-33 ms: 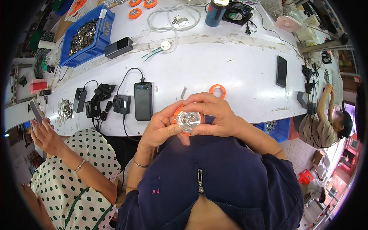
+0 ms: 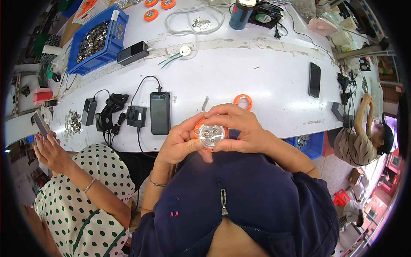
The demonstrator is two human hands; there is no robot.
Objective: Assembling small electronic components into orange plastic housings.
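Observation:
Between both hands, in front of my chest at the table's near edge, is a round orange LED light (image 2: 211, 136) with a clear lens and small round lamps inside. My left hand (image 2: 180, 140) closes on its left side, thumb along the lower rim. From the other side my right hand (image 2: 240, 129) grips it, fingers over the top and thumb at the lower right. The light's back is hidden. Just beyond my right fingers an orange ring (image 2: 243, 97) lies on the white table (image 2: 239, 73).
Left of my hands lie a black power bank (image 2: 160, 113), chargers and cables. Farther back stand a blue bin (image 2: 117, 40) of metal parts, more orange lights (image 2: 150, 15) and a dark blue can (image 2: 240, 17). A phone (image 2: 314, 80) lies right. A co-worker's hand (image 2: 53, 154) holds a phone at left.

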